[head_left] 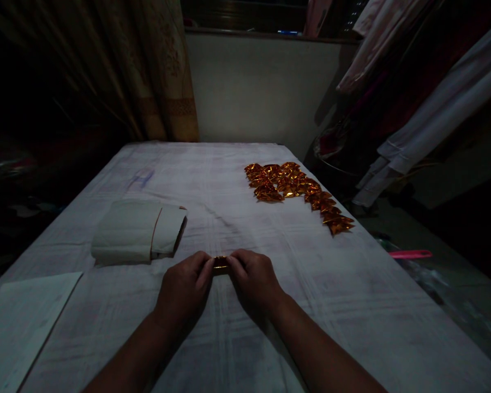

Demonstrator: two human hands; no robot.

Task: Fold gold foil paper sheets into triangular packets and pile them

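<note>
My left hand (185, 289) and my right hand (254, 279) meet at the middle of the table, fingertips pinching a small piece of shiny gold foil paper (220, 264) between them. Most of the foil is hidden by my fingers. A heap of several folded gold foil pieces (295, 191) lies farther back on the right side of the table (237, 338), trailing toward its right edge.
A stack of pale sheets (137, 232) lies left of my hands. A white sheet (20, 322) sits at the near left corner. A curtain (159, 71) hangs behind the table, clothes (425, 93) hang at the right, and a pink object (410, 254) lies on the floor.
</note>
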